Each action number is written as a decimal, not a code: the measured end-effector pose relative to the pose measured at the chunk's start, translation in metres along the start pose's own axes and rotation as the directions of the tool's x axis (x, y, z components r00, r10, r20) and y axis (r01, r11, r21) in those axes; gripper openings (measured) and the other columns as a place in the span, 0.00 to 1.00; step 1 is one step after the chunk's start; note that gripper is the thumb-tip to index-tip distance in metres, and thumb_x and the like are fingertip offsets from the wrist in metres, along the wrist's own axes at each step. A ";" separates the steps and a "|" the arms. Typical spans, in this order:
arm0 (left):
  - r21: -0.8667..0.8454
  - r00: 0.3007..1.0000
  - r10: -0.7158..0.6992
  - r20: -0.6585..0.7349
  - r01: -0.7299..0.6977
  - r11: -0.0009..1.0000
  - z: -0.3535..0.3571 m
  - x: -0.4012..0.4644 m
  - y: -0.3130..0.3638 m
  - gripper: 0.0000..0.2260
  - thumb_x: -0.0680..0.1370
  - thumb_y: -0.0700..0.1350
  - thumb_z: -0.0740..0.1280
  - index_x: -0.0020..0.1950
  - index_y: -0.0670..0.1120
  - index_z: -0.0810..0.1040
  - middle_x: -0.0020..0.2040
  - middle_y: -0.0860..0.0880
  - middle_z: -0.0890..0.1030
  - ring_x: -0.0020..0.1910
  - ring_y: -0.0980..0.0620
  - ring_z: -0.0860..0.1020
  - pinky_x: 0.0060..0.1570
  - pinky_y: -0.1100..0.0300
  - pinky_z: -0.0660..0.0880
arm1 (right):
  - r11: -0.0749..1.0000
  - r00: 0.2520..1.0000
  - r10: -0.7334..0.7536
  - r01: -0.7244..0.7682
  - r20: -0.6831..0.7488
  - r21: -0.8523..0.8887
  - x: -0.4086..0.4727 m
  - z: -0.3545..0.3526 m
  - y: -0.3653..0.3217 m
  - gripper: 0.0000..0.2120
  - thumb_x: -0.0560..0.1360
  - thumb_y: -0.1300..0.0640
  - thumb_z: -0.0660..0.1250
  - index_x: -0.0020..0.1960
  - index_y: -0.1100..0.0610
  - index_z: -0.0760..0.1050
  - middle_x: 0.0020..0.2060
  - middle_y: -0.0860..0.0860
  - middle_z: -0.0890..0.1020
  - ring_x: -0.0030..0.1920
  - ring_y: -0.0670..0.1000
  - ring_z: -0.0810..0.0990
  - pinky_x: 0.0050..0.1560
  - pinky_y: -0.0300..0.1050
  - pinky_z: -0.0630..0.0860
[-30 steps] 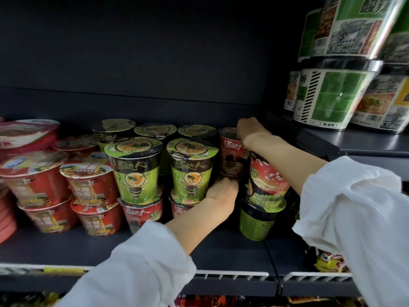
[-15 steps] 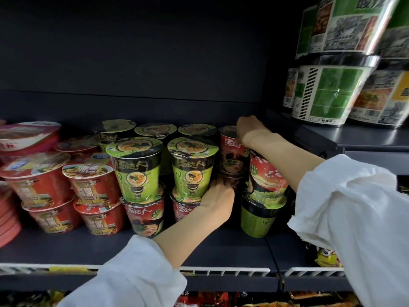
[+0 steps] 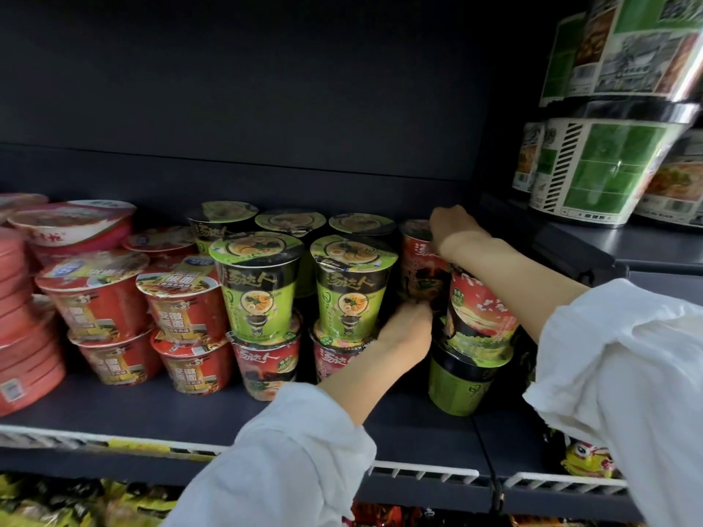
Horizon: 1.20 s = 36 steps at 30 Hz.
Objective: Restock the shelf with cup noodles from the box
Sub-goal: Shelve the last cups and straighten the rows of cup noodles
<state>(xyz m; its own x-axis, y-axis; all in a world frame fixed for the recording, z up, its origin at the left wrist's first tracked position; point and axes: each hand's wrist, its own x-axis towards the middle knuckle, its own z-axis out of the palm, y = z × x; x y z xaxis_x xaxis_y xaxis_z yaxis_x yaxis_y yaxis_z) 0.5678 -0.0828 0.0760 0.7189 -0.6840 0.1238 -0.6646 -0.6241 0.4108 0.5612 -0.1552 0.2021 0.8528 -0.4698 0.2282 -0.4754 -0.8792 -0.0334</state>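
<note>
A red cup noodle [image 3: 418,275] stands in the back row of the dark shelf [image 3: 182,412], on top of another cup that is mostly hidden. My right hand [image 3: 452,230] grips its lid from above. My left hand [image 3: 407,332] reaches in low, and its fingers curl round the cup's base. Just to the right, a red cup with blossoms [image 3: 479,317] sits on a green cup [image 3: 460,382] under my right forearm. To the left, green cups [image 3: 258,294] [image 3: 352,294] are stacked on red ones. No box is in view.
Red bowl noodles [image 3: 95,298] fill the left of the shelf in stacks of two. Large green-and-white bowls [image 3: 608,169] stand on a higher shelf at the right. A white price rail [image 3: 418,471] runs along the shelf's front edge, with yellow packets [image 3: 57,500] below it.
Both hands have stayed on the red cup at the back. My left hand has crept slightly up and right along its base. The view has drifted a little.
</note>
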 end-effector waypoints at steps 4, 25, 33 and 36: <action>-0.103 0.997 -0.067 -0.031 0.064 0.993 -0.014 0.013 0.004 0.15 0.81 0.42 0.56 0.66 0.37 0.70 0.65 0.41 0.74 0.57 0.46 0.77 0.59 0.54 0.75 | 1.000 1.000 0.005 -0.005 0.003 0.005 0.000 0.000 0.001 0.13 0.77 0.68 0.60 0.61 0.68 0.71 0.58 0.62 0.75 0.56 0.61 0.77 0.46 0.45 0.73; -0.084 0.992 -0.115 0.043 0.118 0.989 -0.014 -0.002 -0.012 0.15 0.79 0.37 0.56 0.65 0.41 0.72 0.64 0.41 0.73 0.63 0.43 0.73 0.64 0.56 0.70 | 0.999 0.998 -0.045 0.044 0.040 0.028 -0.005 -0.005 -0.003 0.18 0.76 0.71 0.56 0.65 0.66 0.70 0.61 0.62 0.74 0.59 0.61 0.76 0.53 0.46 0.74; -0.187 0.992 -0.120 0.040 0.126 0.974 -0.018 -0.001 0.003 0.13 0.80 0.39 0.58 0.62 0.37 0.75 0.61 0.40 0.76 0.60 0.42 0.75 0.61 0.54 0.72 | 0.997 0.996 -0.030 0.025 0.079 0.067 0.005 -0.008 -0.005 0.13 0.78 0.68 0.58 0.61 0.66 0.73 0.55 0.60 0.75 0.52 0.57 0.76 0.46 0.45 0.72; -0.108 0.999 -0.028 0.032 0.032 0.994 -0.009 0.004 0.001 0.12 0.78 0.36 0.61 0.58 0.39 0.78 0.59 0.41 0.77 0.60 0.42 0.75 0.61 0.53 0.72 | 0.996 0.997 -0.022 0.015 0.072 0.084 0.004 -0.010 0.000 0.13 0.77 0.67 0.60 0.61 0.65 0.73 0.58 0.60 0.76 0.56 0.59 0.78 0.52 0.47 0.76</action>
<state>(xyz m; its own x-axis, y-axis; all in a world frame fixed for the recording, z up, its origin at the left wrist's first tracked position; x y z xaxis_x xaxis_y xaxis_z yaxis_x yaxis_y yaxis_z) 0.5715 -0.0828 0.0848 0.7305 -0.6779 0.0831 -0.6158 -0.6012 0.5092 0.5619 -0.1562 0.2128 0.8763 -0.4552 0.1579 -0.4423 -0.8899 -0.1115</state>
